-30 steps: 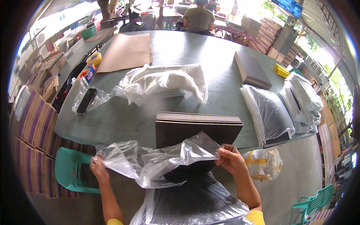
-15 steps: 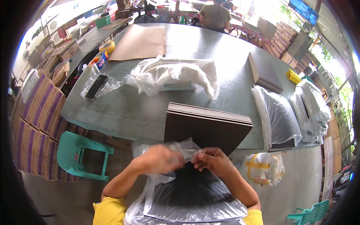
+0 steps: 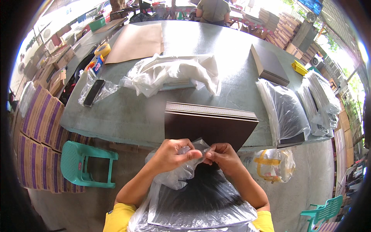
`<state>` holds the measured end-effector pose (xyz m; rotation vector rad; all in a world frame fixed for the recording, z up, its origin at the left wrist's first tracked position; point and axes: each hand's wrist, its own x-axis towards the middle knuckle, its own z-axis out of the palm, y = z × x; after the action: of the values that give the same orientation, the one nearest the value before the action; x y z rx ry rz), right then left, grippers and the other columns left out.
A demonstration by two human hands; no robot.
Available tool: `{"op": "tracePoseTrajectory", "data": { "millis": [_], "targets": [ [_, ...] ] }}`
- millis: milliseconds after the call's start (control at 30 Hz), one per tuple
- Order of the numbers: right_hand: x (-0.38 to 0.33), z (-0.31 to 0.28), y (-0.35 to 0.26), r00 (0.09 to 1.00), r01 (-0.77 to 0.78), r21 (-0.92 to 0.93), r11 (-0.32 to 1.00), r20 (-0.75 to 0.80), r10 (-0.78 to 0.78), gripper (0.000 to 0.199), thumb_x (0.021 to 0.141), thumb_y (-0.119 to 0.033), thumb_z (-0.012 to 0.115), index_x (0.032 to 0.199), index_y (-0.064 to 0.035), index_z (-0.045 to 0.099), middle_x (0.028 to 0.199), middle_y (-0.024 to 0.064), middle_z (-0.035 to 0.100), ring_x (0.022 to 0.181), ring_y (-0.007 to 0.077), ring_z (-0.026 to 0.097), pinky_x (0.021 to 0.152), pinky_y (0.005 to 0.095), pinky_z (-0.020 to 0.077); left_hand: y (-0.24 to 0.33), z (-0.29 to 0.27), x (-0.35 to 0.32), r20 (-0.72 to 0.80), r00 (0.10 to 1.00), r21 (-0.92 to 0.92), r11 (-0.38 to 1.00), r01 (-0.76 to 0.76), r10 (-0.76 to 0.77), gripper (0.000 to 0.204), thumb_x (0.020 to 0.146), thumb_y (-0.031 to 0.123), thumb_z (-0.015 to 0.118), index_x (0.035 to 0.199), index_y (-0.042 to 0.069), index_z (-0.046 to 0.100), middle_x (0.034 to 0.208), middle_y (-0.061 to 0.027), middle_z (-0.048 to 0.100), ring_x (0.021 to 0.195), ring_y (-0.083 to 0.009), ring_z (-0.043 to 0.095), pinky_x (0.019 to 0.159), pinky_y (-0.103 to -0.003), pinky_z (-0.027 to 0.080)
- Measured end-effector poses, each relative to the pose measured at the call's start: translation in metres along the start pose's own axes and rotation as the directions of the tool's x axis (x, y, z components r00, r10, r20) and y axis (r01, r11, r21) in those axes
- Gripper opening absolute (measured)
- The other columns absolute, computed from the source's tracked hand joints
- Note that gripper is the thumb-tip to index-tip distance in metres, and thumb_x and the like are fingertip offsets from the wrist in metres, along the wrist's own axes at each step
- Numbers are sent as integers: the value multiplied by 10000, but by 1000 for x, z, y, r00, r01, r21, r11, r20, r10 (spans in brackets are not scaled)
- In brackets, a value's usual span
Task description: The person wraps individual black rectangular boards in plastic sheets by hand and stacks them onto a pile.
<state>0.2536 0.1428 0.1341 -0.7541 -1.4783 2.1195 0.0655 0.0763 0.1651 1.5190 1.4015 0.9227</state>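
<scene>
From my position in the room, I am observing both hands working at a clear bag (image 3: 176, 178) at the near edge of the table (image 3: 123, 116). The bag is hanging between the hands, above a wrapped pack (image 3: 199, 205) that is lying close to the person's body. The right hand (image 3: 227, 157) is pinching the film between thumb and fingertips. The left hand (image 3: 173, 155) is bending its fingers over the film, with its thumb pointing toward the right hand; I am not able to tell whether it is gripping.

Dark boards (image 3: 205, 125) are standing on edge just beyond the hands, their broad face turned toward the person; their lower edge is partly hidden.

Farther in on the table, a white sheet (image 3: 174, 71) is lying crumpled over a small stack (image 3: 178, 85). To its left, a phone (image 3: 94, 92) is resting on clear film (image 3: 109, 91). To the right, a bagged stack (image 3: 284, 110) is lying near the table edge. On the floor, a green stool (image 3: 73, 164) is standing to the left, and a taped bundle (image 3: 273, 165) is sitting to the right
</scene>
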Motion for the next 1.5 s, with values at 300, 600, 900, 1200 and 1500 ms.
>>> {"op": "tracePoseTrajectory", "data": {
  "millis": [300, 600, 900, 1200, 1500],
  "targets": [
    [-9, -6, -21, 974, 192, 720, 667, -57, -219, 230, 864, -229, 409, 710, -68, 464, 571, 22, 476, 536, 116, 458, 511, 253, 346, -58, -35, -21, -494, 852, -237, 970, 62, -175, 48, 697, 63, 568, 673, 41, 533, 604, 23, 506, 533, -53, 441, 472, -217, 370],
    [-26, 35, -64, 716, 583, -567, 582, 22, -697, 204, 679, -171, 675, 716, 7, 581, 910, 107, 534, 856, 166, 498, 724, 270, 412, 19, 31, -30, -23, 916, 253, 889, -381, 399, 181, 725, 95, 595, 838, 3, 488, 780, -145, 547, 618, -182, 567, 532, -251, 430],
    [-26, 6, -60, 967, 169, 524, 835, 74, -243, 297, 779, -229, 576, 906, 31, 508, 801, 57, 539, 775, 148, 513, 705, 237, 403, 35, 13, -8, -4, 961, -498, 833, -242, 277, 136, 770, -82, 405, 804, -11, 516, 659, -6, 498, 626, -72, 472, 628, -196, 400],
    [-32, 10, -33, 898, -144, 427, 892, 436, -64, 332, 739, -269, 550, 934, -1, 529, 923, 166, 531, 845, 201, 539, 777, 318, 404, -4, -16, -13, 479, 835, -562, 826, 53, 272, 132, 767, 115, 583, 851, 14, 568, 707, 29, 530, 670, -33, 452, 582, -183, 366],
    [-67, -11, 8, 937, 318, -942, 106, 329, 117, 260, 819, -112, 419, 1023, 21, 510, 966, 89, 540, 870, 195, 501, 794, 332, 391, 18, -29, -28, 652, 646, -385, 908, -168, 396, 249, 777, 166, 545, 976, 23, 505, 756, -101, 595, 696, -209, 568, 642, -286, 435]
  ]
}}
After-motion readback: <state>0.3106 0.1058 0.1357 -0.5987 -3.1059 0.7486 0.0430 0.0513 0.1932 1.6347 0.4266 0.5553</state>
